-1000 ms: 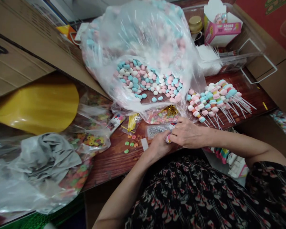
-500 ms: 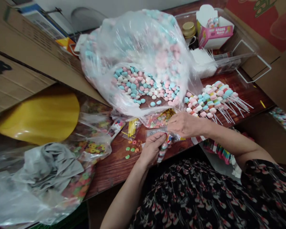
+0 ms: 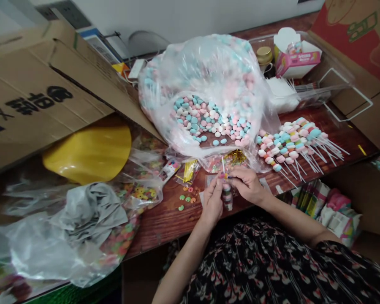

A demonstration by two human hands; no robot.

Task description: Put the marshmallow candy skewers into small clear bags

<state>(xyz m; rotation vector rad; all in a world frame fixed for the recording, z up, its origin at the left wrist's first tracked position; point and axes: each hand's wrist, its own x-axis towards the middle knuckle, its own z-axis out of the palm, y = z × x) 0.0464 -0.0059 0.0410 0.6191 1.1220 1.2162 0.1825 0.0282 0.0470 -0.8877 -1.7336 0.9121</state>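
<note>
A candy skewer in a clear wrapper hangs below my fingertips, and its white stick points up above them. My left hand is closed on the skewer from the left, near the stick end. From the right, my right hand pinches at the same spot; any small tie between its fingers is too blurred to make out. Just beyond the hands lie gold twist ties and a bag of ring candies. Unwrapped candy skewers are heaped to the right.
A large open plastic bag of pastel candies fills the table's back. Yellow twist ties and loose ring candies lie left of my hands. Cardboard boxes flank the table, and a clear bin stands back right.
My right hand has moved from beside the gold ties to the top of the wrapped skewer, meeting my left. The stick now shows above the fingers. The camera view has shifted.
</note>
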